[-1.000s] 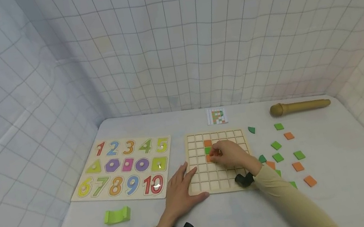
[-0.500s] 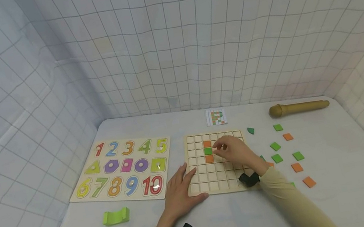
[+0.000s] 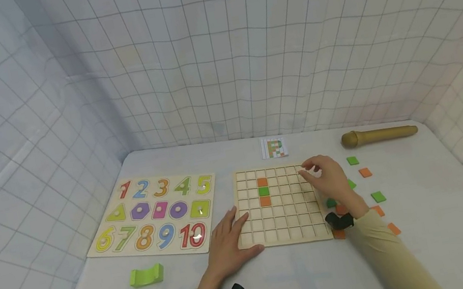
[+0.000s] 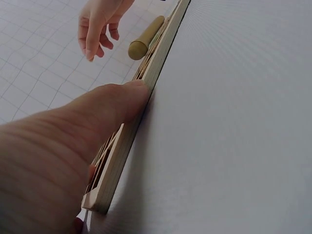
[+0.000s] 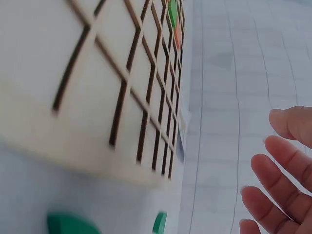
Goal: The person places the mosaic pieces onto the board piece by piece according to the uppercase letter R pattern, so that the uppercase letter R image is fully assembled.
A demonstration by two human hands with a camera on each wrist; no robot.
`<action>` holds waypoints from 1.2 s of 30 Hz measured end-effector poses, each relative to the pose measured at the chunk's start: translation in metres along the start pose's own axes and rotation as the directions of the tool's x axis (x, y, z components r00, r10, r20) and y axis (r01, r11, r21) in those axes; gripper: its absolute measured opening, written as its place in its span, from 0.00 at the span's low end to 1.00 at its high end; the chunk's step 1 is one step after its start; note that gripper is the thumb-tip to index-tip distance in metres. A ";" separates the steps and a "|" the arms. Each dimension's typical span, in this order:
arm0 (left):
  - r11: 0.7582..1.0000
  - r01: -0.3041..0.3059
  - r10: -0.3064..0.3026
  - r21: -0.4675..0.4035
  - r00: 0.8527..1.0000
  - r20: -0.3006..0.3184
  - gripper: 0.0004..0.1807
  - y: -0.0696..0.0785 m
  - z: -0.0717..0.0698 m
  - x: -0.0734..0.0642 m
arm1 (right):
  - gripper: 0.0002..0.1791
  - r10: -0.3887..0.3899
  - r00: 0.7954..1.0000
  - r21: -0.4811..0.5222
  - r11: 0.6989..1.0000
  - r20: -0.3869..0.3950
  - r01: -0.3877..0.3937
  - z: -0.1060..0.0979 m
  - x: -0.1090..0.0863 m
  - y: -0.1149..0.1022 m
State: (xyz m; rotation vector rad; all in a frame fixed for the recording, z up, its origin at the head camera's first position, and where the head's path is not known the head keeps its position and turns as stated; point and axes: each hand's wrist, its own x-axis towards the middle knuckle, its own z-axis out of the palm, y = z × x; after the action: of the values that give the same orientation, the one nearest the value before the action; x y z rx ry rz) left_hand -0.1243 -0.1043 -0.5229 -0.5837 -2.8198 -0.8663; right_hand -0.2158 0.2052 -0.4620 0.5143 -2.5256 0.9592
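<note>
The wooden grid board (image 3: 283, 233) lies flat on the table. In one of its columns sit an orange square tile (image 3: 262, 182), a green square tile (image 3: 264, 191) and another orange tile (image 3: 265, 201). My left hand (image 3: 227, 245) rests on the board's near left corner with fingers spread; in the left wrist view its thumb (image 4: 105, 105) presses along the board's edge. Over the board's right edge hovers my right hand (image 3: 330, 181), fingers loosely bent and nothing between them. The right wrist view shows those fingers (image 5: 275, 192) apart, beside the board.
Loose green (image 3: 378, 196) and orange tiles (image 3: 365, 172) lie right of the board, with a dark green piece (image 3: 330, 203) near its edge. A pattern card (image 3: 274, 148) and brown microphone-shaped object (image 3: 379, 135) lie behind. Left are a number puzzle (image 3: 154, 220) and a green block (image 3: 147, 276).
My right hand has left the tile column and moved right to the board's right edge. The left hand keeps its place; the tiles in the column stay put.
</note>
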 end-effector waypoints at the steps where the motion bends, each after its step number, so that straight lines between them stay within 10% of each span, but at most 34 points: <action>1: 1.000 -0.002 0.002 0.003 1.000 0.000 0.45 0.000 0.000 0.000 | 0.10 0.007 1.000 -0.014 1.000 -0.017 -0.007 -0.004 -0.001 0.003; 14: 1.000 0.004 -0.004 -0.003 1.000 -0.002 0.45 0.001 -0.001 0.000 | 0.12 0.121 0.985 -0.103 0.986 -0.127 -0.135 -0.038 -0.023 0.035; 36: 1.000 0.012 -0.012 0.000 1.000 0.009 0.44 0.002 -0.002 0.000 | 0.22 0.428 0.898 -0.231 0.888 0.098 -0.398 -0.061 -0.043 0.047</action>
State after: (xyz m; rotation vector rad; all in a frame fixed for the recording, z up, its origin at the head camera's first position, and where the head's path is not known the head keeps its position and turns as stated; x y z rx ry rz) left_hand -0.1233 -0.1034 -0.5203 -0.5733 -2.8338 -0.8684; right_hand -0.1873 0.2882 -0.4663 -0.0278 -2.8952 0.8029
